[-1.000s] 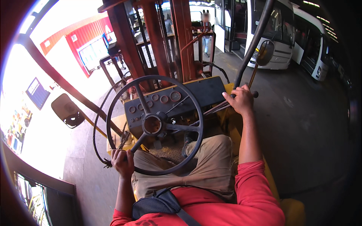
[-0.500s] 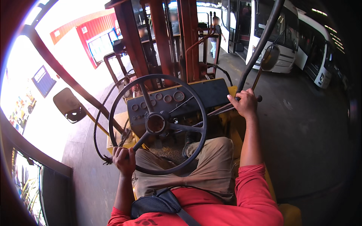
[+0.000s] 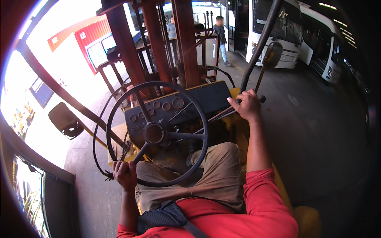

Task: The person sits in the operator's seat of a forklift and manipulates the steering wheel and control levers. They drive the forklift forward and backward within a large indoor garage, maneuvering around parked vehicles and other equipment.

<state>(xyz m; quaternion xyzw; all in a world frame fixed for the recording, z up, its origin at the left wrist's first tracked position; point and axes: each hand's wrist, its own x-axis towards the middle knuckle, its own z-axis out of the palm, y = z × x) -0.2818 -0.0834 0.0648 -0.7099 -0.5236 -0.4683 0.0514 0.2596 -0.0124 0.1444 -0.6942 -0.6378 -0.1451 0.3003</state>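
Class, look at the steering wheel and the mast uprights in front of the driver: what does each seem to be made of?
Steering wheel: probably hard black plastic or rubber over metal; thin, matt, dull rim. Mast uprights: likely steel, painted red-brown; thick straight beams with a worn, flat finish.

**Both hands closed, arms apart**

My left hand (image 3: pixel 125 174) sits low and near, fingers curled shut, forearm coming up from below. My right hand (image 3: pixel 247 106) reaches far forward on an extended, red-sleeved arm, fingers clenched, knuckles up.

Steering wheel (image 3: pixel 156 133) — black, three-spoked, tilted before the dashboard. Control levers (image 3: pixel 222 113) — thin dark rods, apparently angled upward right of it.
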